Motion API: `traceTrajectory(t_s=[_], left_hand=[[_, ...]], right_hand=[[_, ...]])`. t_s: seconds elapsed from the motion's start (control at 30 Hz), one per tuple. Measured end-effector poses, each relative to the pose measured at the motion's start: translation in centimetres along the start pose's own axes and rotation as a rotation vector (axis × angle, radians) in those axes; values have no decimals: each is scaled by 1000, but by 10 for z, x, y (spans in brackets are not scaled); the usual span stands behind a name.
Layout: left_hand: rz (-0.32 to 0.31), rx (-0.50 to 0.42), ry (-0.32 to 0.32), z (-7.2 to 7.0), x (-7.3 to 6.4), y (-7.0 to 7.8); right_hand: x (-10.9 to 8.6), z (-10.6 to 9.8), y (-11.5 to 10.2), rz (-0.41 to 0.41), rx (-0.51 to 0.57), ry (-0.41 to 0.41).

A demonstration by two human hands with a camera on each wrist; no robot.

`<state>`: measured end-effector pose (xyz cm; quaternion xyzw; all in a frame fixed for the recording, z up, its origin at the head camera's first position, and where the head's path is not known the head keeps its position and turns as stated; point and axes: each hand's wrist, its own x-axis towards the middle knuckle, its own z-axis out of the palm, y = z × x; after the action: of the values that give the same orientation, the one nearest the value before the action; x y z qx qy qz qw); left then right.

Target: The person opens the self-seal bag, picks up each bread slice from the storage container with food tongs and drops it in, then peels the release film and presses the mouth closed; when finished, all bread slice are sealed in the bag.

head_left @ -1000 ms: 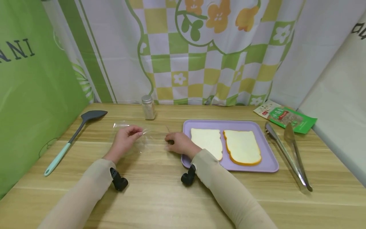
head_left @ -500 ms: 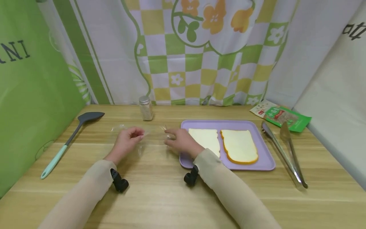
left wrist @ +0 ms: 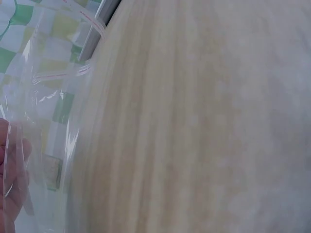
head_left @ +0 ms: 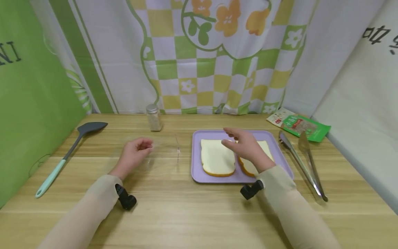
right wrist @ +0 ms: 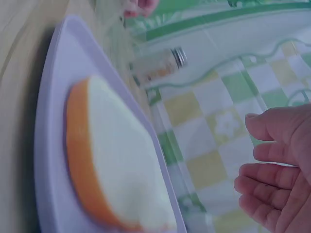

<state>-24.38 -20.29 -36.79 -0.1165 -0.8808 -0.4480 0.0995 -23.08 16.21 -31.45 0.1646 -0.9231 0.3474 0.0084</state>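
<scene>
My left hand (head_left: 133, 155) pinches a clear plastic bag (left wrist: 71, 136) between thumb and fingers. In the head view the bag is nearly see-through, and a thin reddish-marked strip (head_left: 178, 150) shows at its right end. My right hand (head_left: 247, 148) hovers over the purple tray (head_left: 196, 166) with its fingers spread, holding nothing. Two bread slices lie on that tray. The left bread slice (head_left: 218, 157) is fully in sight, while the right bread slice (head_left: 262, 144) is partly covered by the hand.
A shaker jar (head_left: 153, 118) with a metal lid stands behind the bag. On the far left lies a spatula (head_left: 73, 148) with a mint handle. Metal tongs (head_left: 303, 166) lie right of the tray, in front of a green packet (head_left: 301, 126). A curtain (head_left: 205, 79) hangs behind.
My right hand has let go of the bag's right end and moved right, over the tray. The left hand still holds the bag. The head view has shifted slightly to the right.
</scene>
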Motion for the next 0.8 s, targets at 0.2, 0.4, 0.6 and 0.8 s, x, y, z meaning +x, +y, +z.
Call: traceTrajectory(t_s=[0.2, 0.4, 0.6, 0.8], left_hand=[[-24, 25, -14, -3, -1, 1], [-36, 37, -20, -2, -2, 0], [-24, 45, -21, -1, -2, -2], [-9, 37, -10, -1, -3, -1]], right_hand=[[-26, -29, 28, 27, -83, 108], [-51, -52, 47, 53, -131, 208], [-75, -69, 70, 171, -157, 279], [-95, -81, 95, 236, -159, 310]])
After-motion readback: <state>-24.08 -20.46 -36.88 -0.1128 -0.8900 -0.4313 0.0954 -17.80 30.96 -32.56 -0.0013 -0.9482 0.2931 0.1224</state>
